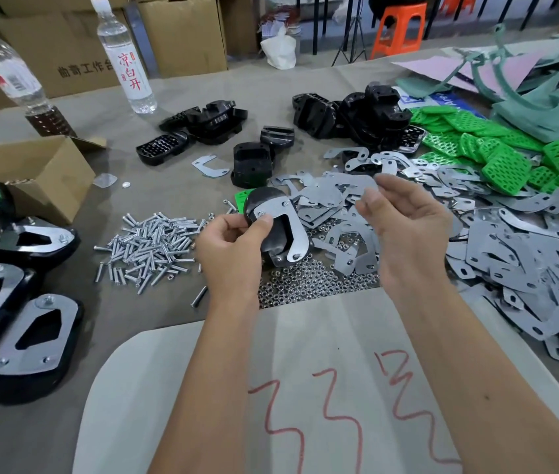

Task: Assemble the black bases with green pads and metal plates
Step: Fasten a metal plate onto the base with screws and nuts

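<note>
Left edge of frame: finished units (28, 323) stacked, black with metal plates bolted on, green pad showing at upper left of the stack. Above them, an open carton (36, 172). Upper left: two water bottles (127, 56), one upright, one tilted at the edge.

Left of centre: bolts (148, 248) in a loose heap on the table (100, 336). Loose black bases (209, 121) lie above, in the upper middle.

Centre: left hand (233, 248) grips a base (271, 234) raised over the table, thumb pressing on a curved plate (288, 230) that lies across the base's face. Two screw heads show at the plate's upper end. Below the base, nuts (308, 282) in a heap, partly under a pale sheet with red marks (339, 405) in the lower middle.

Right of centre: right hand (404, 227) raised just beside the base, fingers loosely curled, fingertips close together; cannot tell if they pinch anything.

Right: plates (510, 254) in a wide pile. Upper right: green pads (504, 155) heaped, more bases (356, 114) to their left.
</note>
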`<move>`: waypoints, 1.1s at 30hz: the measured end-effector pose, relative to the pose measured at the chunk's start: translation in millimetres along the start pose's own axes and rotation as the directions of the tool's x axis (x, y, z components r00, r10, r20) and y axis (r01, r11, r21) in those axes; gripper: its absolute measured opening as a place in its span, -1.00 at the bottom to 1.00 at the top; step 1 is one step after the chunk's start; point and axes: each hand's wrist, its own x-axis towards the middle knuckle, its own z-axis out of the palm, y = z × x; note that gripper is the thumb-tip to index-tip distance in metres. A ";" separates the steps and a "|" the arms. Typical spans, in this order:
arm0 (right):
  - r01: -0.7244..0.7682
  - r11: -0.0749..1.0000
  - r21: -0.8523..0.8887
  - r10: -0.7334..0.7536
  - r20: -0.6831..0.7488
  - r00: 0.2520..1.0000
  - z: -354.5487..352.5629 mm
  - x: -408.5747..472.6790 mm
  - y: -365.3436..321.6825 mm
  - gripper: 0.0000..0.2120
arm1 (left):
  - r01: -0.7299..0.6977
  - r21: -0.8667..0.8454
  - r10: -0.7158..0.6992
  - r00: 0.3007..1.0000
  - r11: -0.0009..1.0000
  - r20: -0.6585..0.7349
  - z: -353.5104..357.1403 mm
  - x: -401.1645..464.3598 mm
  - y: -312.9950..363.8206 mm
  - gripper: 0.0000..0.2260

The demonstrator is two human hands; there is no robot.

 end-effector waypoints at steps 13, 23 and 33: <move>0.632 0.686 -0.361 -0.359 0.587 0.726 22.9 -37.8 11.1 -0.82 | 0.079 -0.019 -0.079 0.996 0.997 0.046 1.7 -5.2 6.0 -0.71; 0.665 0.617 -0.421 -0.356 0.604 0.713 22.2 -39.0 12.6 -0.80 | 0.210 -0.170 -0.207 0.978 0.963 0.036 -1.9 -0.9 9.8 -0.83; 0.666 0.584 -0.464 -0.377 0.572 0.729 21.2 -40.5 17.5 -0.77 | 0.199 -0.171 -0.189 0.979 0.965 0.075 -0.4 -1.6 8.7 -0.81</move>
